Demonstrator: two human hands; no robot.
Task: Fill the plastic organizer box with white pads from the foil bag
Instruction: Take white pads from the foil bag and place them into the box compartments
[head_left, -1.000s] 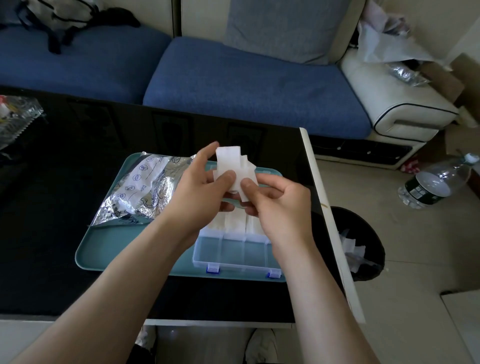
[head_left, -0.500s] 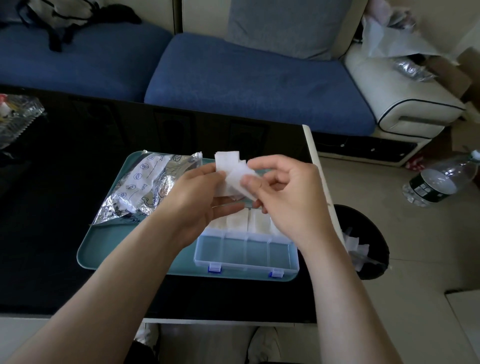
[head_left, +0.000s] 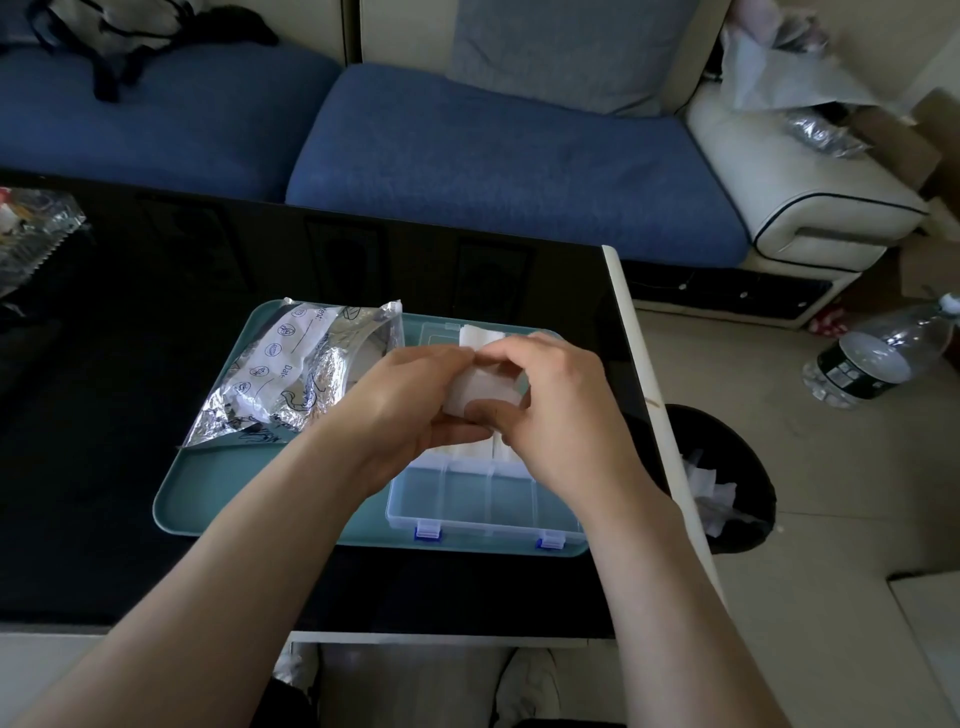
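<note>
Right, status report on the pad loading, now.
Left hand and right hand both pinching white pads over organizer box. Near compartments empty. Foil bag alongside. Nothing obstructing.

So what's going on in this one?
A person is filling a clear organizer box on a teal tray. Both the left hand and right hand hold white pads just above the box. Its far compartments already hold pads; the near row looks empty. The opened foil bag lies beside it on the tray.
</note>
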